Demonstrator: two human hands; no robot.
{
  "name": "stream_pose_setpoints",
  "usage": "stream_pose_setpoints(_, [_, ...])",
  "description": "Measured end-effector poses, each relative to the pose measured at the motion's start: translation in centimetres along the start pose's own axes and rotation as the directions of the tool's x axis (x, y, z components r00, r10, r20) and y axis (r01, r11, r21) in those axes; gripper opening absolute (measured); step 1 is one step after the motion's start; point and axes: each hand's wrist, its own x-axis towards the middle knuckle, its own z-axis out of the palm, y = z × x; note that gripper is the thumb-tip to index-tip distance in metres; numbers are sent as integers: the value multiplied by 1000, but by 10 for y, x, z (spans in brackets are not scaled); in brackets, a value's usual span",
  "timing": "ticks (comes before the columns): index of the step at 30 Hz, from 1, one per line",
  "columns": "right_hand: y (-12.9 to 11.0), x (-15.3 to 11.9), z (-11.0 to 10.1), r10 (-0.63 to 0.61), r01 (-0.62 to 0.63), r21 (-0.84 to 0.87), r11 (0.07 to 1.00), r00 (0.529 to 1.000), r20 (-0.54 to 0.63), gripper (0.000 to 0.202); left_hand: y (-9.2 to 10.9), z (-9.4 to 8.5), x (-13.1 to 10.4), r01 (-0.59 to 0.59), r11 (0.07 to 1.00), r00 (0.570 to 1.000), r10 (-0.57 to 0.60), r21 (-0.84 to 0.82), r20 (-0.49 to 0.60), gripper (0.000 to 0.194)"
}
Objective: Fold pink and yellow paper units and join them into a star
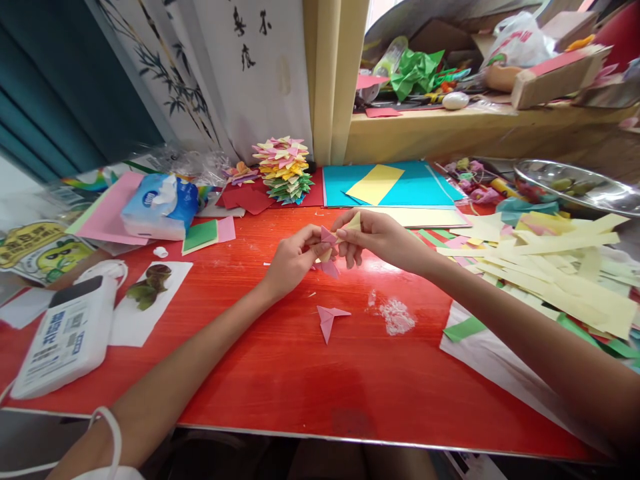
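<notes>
Both hands meet above the middle of the red table. My left hand (296, 259) pinches a folded pink paper piece (328, 235), part of which sticks out below the fingers. Between the thumb and fingers of my right hand (373, 235) is a folded pale yellow paper piece (354, 222), close against the pink one. Fingers hide where the two papers meet, so I cannot tell whether they are joined. Nearer to me, a pink folded paper piece (327, 322) with pointed arms lies alone on the table.
A tiered folded-paper model (285, 170) stands at the back beside teal sheets (350, 177). Paper strips (565, 273) are heaped at right, near a metal bowl (590, 183). On the left are a tissue pack (160, 207) and a white device (67, 333). White crumbs (397, 317) lie on the table.
</notes>
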Motion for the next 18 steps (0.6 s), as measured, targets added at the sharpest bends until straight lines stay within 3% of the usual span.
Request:
stream_pose_setpoints(7, [1,0,-1,17,-19,105,994,1000,21,26,2,0,1,-2,1000,1000,2,5,-2,13])
stream_pose_setpoints(18, [0,-1,0,21,-22,137,990,1000,5,26,5,0,-1,21,999,1000,-20,-28,20,15])
